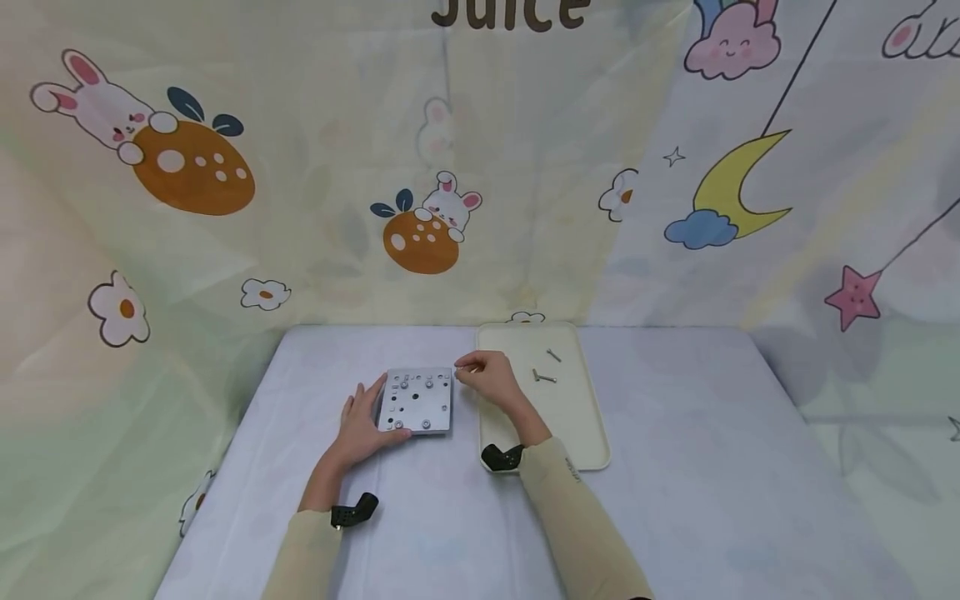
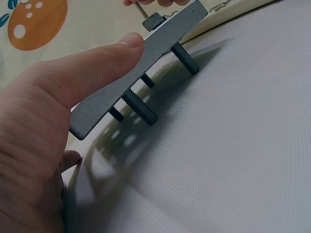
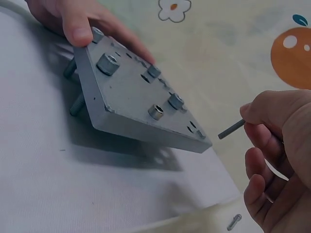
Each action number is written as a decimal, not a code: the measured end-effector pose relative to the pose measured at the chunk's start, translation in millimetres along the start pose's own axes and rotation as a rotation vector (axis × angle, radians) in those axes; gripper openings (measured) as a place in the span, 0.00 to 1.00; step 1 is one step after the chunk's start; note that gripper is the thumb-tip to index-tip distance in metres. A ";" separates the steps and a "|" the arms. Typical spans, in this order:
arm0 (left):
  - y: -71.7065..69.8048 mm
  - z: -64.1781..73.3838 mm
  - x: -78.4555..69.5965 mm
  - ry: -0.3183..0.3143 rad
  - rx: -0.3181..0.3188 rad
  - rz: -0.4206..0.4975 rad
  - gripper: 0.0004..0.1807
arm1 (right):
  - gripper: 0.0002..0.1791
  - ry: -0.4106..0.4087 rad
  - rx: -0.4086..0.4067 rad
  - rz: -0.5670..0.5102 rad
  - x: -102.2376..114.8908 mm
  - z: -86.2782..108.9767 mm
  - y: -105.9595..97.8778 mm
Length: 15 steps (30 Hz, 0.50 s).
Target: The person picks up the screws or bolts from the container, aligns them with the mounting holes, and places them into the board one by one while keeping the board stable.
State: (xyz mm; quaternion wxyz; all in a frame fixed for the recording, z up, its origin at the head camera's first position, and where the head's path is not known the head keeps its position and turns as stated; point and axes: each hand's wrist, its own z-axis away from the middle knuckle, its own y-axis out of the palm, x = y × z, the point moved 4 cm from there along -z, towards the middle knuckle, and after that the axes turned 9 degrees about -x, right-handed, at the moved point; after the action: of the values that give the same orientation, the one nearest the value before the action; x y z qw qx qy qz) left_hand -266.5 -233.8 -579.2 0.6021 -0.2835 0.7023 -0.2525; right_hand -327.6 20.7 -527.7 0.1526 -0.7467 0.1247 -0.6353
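My left hand (image 1: 358, 433) grips a grey metal plate (image 1: 431, 408), with the thumb on its near edge and the other fingers along its left side. Several socket-head bolts (image 3: 108, 63) sit in holes in the plate, and threaded shanks (image 2: 140, 108) stick out beneath it. The plate is raised off the cloth on these shanks. My right hand (image 1: 491, 379) pinches a thin screw (image 3: 231, 129) between thumb and forefinger, just off the plate's right far corner. Its shank points toward the plate, while its head is hidden in the fingers.
A cream tray (image 1: 551, 433) lies right of the plate, under the right forearm. A few loose screws (image 1: 553, 355) are in its far half. White cloth (image 1: 690, 467) covers the table, and a printed curtain (image 1: 322, 167) hangs behind it.
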 end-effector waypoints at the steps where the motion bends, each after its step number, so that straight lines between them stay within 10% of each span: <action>1: -0.1 0.0 -0.2 -0.002 0.003 -0.003 0.66 | 0.08 0.005 0.009 -0.001 0.6 -0.3 1.9; 15: 2.5 -2.9 5.8 -0.026 0.029 -0.030 0.67 | 0.06 0.022 0.049 0.027 0.3 -1.6 21.0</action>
State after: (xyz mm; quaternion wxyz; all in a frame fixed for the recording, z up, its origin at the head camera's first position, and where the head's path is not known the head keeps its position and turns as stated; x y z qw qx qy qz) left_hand -270.2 -236.0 -584.6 0.6115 -0.2884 0.6864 -0.2679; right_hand -329.0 1.1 -535.4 0.1779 -0.7339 0.1210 -0.6443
